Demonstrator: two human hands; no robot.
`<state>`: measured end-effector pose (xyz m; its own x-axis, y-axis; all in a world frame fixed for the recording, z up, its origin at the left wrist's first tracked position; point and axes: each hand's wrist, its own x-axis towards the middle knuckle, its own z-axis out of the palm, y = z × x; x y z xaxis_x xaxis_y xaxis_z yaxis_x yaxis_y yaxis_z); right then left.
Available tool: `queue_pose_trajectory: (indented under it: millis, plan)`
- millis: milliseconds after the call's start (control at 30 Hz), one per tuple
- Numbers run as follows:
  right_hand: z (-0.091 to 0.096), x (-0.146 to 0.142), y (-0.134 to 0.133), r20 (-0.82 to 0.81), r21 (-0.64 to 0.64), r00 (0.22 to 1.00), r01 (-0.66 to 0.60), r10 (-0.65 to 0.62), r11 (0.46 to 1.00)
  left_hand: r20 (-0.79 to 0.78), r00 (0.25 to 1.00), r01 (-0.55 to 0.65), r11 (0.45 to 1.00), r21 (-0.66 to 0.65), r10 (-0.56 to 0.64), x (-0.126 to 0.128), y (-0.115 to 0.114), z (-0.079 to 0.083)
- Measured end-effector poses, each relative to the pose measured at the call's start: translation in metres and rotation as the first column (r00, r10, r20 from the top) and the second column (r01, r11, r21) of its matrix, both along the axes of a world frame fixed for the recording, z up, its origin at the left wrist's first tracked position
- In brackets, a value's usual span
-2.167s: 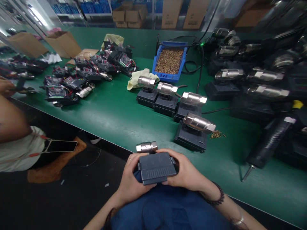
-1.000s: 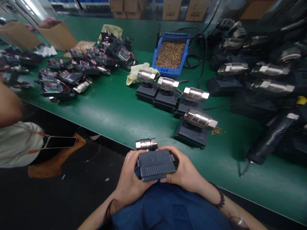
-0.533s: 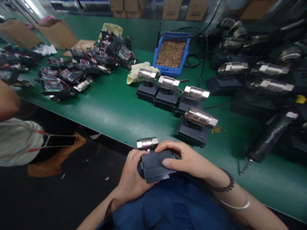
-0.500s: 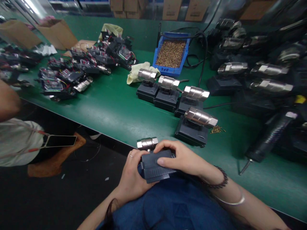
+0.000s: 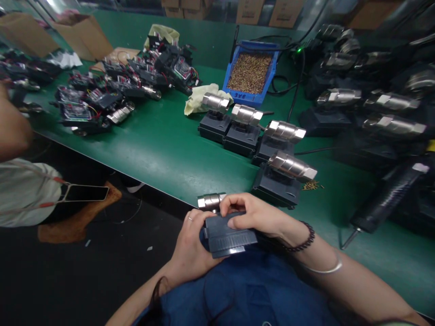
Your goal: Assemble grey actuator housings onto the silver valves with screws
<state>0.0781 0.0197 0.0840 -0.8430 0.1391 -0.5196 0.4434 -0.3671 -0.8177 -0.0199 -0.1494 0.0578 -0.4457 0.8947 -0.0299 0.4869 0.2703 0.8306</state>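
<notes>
Close to my body, at the table's front edge, I hold a motorized ball valve: a dark grey actuator box (image 5: 227,237) with a shiny metal valve body (image 5: 209,201) on its far side. My left hand (image 5: 192,240) wraps round the box's left side and underside. On the top right of the box rests my right hand (image 5: 249,215), its thumb on the cover and its fingers curled over the far edge. Just beyond stands another valve (image 5: 292,166) on its grey box, with small brass screws (image 5: 311,185) lying beside it.
A blue bin (image 5: 249,97) of brass screws stands behind the row of valves. An electric screwdriver (image 5: 384,199) hangs or lies at right. Opened units with wiring (image 5: 76,110) crowd the left of the green table (image 5: 163,149). A co-worker's arm (image 5: 13,127) is at far left.
The view has shifted slightly, so the table's things sit a little further right. My right fingers have curled a bit more at the box's far edge; both hands still hold the valve.
</notes>
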Motion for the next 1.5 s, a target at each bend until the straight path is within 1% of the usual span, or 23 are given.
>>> queue_pose_trajectory:
  millis: [300, 433, 533, 600, 667, 733, 767, 800, 867, 933, 1000, 1067, 1100, 1133, 1167, 1233, 1300, 1333, 1367, 1400, 1433, 1467, 1500]
  plan:
    - [-0.003, 0.002, 0.002, -0.04, 0.038, 0.999, -0.024, 0.025, 0.999, 0.0, 1.0, -0.008, 1.0, -0.015, 0.008, 0.001, 0.0, 0.0]
    - [-0.004, -0.002, -0.003, -0.062, 0.209, 0.998, -0.018, 0.032, 0.978, -0.006, 1.0, -0.009, 1.0, 0.016, 0.009, 0.0, -0.001, -0.001]
    - [-0.005, -0.006, -0.006, -0.028, 0.349, 0.999, -0.006, 0.017, 0.937, 0.008, 1.0, -0.007, 1.0, -0.006, 0.007, 0.0, -0.001, -0.002]
    - [-0.005, -0.007, -0.005, 0.005, 0.417, 1.0, -0.012, 0.011, 0.909, 0.014, 1.0, -0.012, 1.0, -0.016, 0.012, 0.001, -0.001, -0.002]
    - [-0.003, -0.007, -0.003, -0.009, 0.424, 0.998, -0.049, 0.059, 0.904, 0.018, 1.0, -0.018, 1.0, -0.018, 0.019, 0.001, -0.001, -0.002]
    - [-0.001, -0.005, -0.002, -0.067, 0.414, 0.99, -0.089, 0.128, 0.906, 0.032, 0.999, -0.022, 1.0, -0.019, 0.023, 0.001, -0.001, 0.0]
    - [-0.001, -0.005, -0.001, -0.092, 0.414, 0.985, -0.093, 0.143, 0.905, 0.045, 0.999, -0.027, 0.999, -0.018, 0.027, 0.0, 0.0, 0.002]
    - [0.0, -0.005, 0.0, -0.109, 0.421, 0.986, -0.072, 0.13, 0.904, 0.063, 0.997, -0.033, 0.999, -0.015, 0.034, -0.001, 0.002, 0.004]
    - [-0.001, -0.006, 0.005, -0.132, 0.433, 0.991, 0.053, 0.005, 0.9, 0.141, 0.989, -0.05, 0.999, -0.013, 0.052, -0.009, 0.007, 0.009]
    - [-0.002, -0.006, 0.011, -0.184, 0.399, 0.963, 0.255, -0.195, 0.881, 0.302, 0.949, -0.088, 0.996, -0.013, 0.088, -0.021, 0.016, 0.013]
    - [-0.001, -0.002, 0.019, -0.248, 0.304, 0.887, 0.452, -0.389, 0.839, 0.514, 0.847, -0.151, 0.988, -0.015, 0.138, -0.035, 0.027, 0.015]
    - [0.001, 0.009, 0.025, -0.266, 0.199, 0.805, 0.585, -0.531, 0.787, 0.677, 0.714, -0.216, 0.976, -0.03, 0.179, -0.048, 0.038, 0.017]
    - [0.002, 0.016, 0.027, -0.259, 0.165, 0.772, 0.627, -0.58, 0.761, 0.72, 0.667, -0.241, 0.97, -0.034, 0.191, -0.054, 0.043, 0.018]
    - [0.002, 0.024, 0.028, -0.246, 0.147, 0.749, 0.656, -0.615, 0.74, 0.739, 0.644, -0.26, 0.965, -0.032, 0.198, -0.059, 0.048, 0.019]
    - [0.002, 0.032, 0.028, -0.235, 0.144, 0.731, 0.678, -0.641, 0.72, 0.739, 0.643, -0.273, 0.962, -0.022, 0.2, -0.063, 0.052, 0.021]
    - [0.0, 0.046, 0.025, -0.224, 0.157, 0.704, 0.708, -0.674, 0.688, 0.695, 0.693, -0.294, 0.955, 0.03, 0.191, -0.07, 0.061, 0.023]
    - [-0.004, 0.054, 0.021, -0.218, 0.169, 0.699, 0.715, -0.681, 0.679, 0.581, 0.796, -0.284, 0.952, 0.112, 0.169, -0.074, 0.069, 0.022]
    - [-0.007, 0.056, 0.019, -0.215, 0.171, 0.702, 0.712, -0.679, 0.681, 0.476, 0.865, -0.263, 0.951, 0.162, 0.158, -0.076, 0.073, 0.019]
    - [-0.009, 0.058, 0.016, -0.21, 0.171, 0.707, 0.707, -0.676, 0.687, 0.326, 0.934, -0.225, 0.949, 0.222, 0.146, -0.077, 0.077, 0.013]
    - [-0.012, 0.059, 0.014, -0.201, 0.167, 0.713, 0.701, -0.672, 0.694, 0.129, 0.984, -0.159, 0.943, 0.293, 0.126, -0.079, 0.08, 0.005]
    - [-0.015, 0.06, 0.012, -0.192, 0.162, 0.717, 0.696, -0.67, 0.699, -0.082, 0.991, -0.071, 0.932, 0.357, 0.107, -0.08, 0.083, -0.004]
    - [-0.018, 0.061, 0.011, -0.184, 0.154, 0.723, 0.691, -0.666, 0.707, -0.275, 0.957, 0.033, 0.913, 0.408, 0.088, -0.081, 0.085, -0.015]
    - [-0.021, 0.062, 0.009, -0.178, 0.142, 0.73, 0.682, -0.66, 0.717, -0.423, 0.904, 0.141, 0.887, 0.441, 0.067, -0.083, 0.087, -0.026]
